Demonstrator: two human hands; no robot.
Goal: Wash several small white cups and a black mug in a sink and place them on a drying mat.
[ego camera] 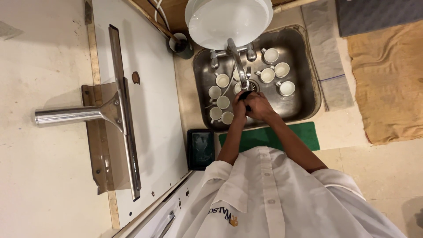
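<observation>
Both my hands are together over the steel sink [304,94], just below the spout of the faucet [237,59]. My left hand [239,109] and my right hand [261,109] clasp a small dark object [245,94] between them. What the object is cannot be made out. Several small white cups [282,69] lie in the basin around my hands, some to the left [214,92] and some to the right. My sleeves are white and rolled to the elbow.
A stack of white plates [229,20] sits behind the faucet. A green mat [304,134] lies at the sink's front edge, with a dark screen device [201,149] beside it. A large metal squeegee [119,110] rests on the left counter. Grey [326,53] and tan [387,83] cloths lie right.
</observation>
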